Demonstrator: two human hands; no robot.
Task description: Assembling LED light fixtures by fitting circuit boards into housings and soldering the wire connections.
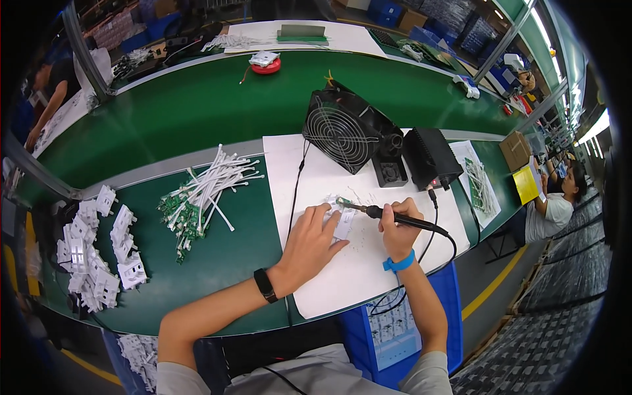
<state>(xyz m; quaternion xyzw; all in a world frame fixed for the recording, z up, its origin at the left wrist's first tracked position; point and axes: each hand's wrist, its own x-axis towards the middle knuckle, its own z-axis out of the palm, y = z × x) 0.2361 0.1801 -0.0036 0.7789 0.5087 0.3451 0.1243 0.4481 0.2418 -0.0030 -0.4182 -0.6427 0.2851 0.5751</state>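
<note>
My left hand [308,245] holds a small white plastic housing [343,225] down on the white sheet [326,286], its fingers resting along the part's left side and thumb at the lower edge. A bit of green circuit board [345,201] shows at the housing's far end. In my right hand [399,232] is a soldering iron [416,222] with a black handle, gripped like a pen. Its metal tip points left and meets the green board, though exact contact is too small to tell. The iron's black cable loops down on the right.
Left of the sheet lie green boards with white leads [204,191] and piled white housings [85,253]. A black fan [339,128] and a black power box [431,158] stand beyond my hands. A green conveyor belt [197,99] runs behind. A blue bin [451,316] sits below right. Co-workers sit farther off.
</note>
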